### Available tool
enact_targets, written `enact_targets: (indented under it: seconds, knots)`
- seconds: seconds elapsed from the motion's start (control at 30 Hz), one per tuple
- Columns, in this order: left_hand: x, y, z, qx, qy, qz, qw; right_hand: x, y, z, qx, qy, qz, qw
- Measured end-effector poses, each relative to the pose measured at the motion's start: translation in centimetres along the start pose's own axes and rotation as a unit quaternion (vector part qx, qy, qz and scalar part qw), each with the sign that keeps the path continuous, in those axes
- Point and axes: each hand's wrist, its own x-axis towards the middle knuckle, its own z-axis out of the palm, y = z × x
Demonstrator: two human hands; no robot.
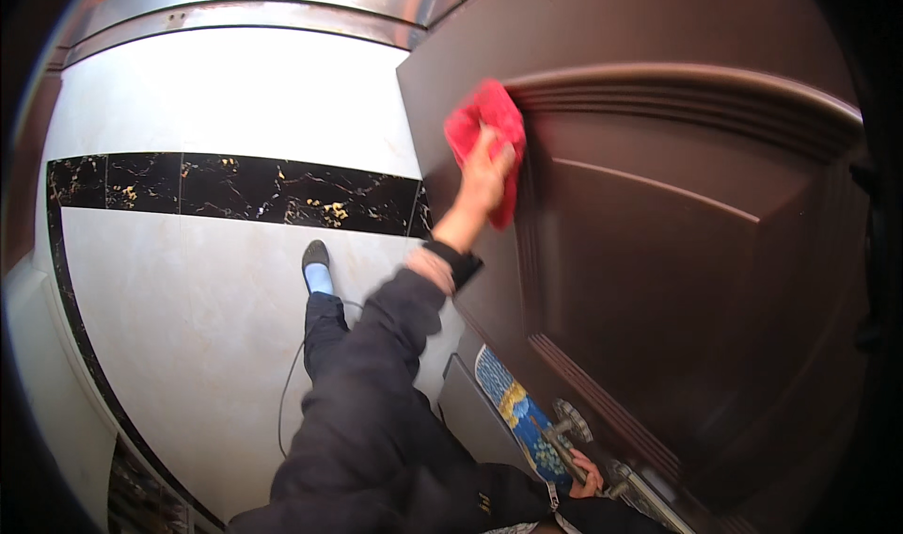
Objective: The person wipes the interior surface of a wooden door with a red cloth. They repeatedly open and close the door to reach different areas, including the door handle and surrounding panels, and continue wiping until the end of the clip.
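Note:
My left hand [486,170] is closed on a red cloth [489,111], its arm stretched forward. The cloth lies against the brown door [649,280], at the grooved moulding near the panel's far left corner. It is bunched under the fingers, and its lower end hangs past the wrist; hand and cloth are a little blurred. My right hand [588,474] is low at the right with its fingers curled at the metal door handle [557,435]. My own sleeve partly covers that hand.
White floor tiles [188,318] with a black marbled band [254,188] spread to the left. A thin cable [285,393] runs beside my shod foot [317,261]. A blue-and-yellow patterned strip [515,402] stands near the handle, beside a grey panel [470,407]. A metal threshold [245,14] crosses the far side.

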Motion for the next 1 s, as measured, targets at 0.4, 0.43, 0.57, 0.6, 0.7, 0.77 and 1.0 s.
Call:
enact_targets:
  seconds: [0.4,0.43,0.57,0.6,0.7,0.77,1.0]
  knots:
    - [-3.0,-2.6,-1.3,0.068,-0.022,0.079,0.994,-0.3,-1.6,0.8,0.088,-0.011,-0.01,0.996]
    - [-5.7,-3.6,-0.9,0.086,-0.031,0.055,0.994,-0.3,-1.7,0.8,0.089,-0.016,-0.01,0.996]
    - [-18.1,-8.1,2.4,0.072,-0.027,-0.044,0.996,0.1,-1.8,1.0,0.094,-0.021,-0.043,0.994]
    - [-21.2,-9.0,3.3,0.069,-0.015,-0.074,0.995,0.1,-1.9,1.1,0.09,-0.019,-0.046,0.995]
    - [-30.1,-10.7,4.4,0.102,-0.07,-0.173,0.977,0.2,-1.9,1.3,0.091,-0.018,-0.071,0.993]
    - [-34.2,-10.7,5.3,-0.04,-0.088,-0.237,0.967,0.3,-1.8,1.2,0.092,-0.01,-0.077,0.993]
    - [-39.2,-3.1,2.3,-0.273,-0.232,-0.452,0.817,0.9,-0.7,0.7,0.045,-0.012,-0.16,0.986]
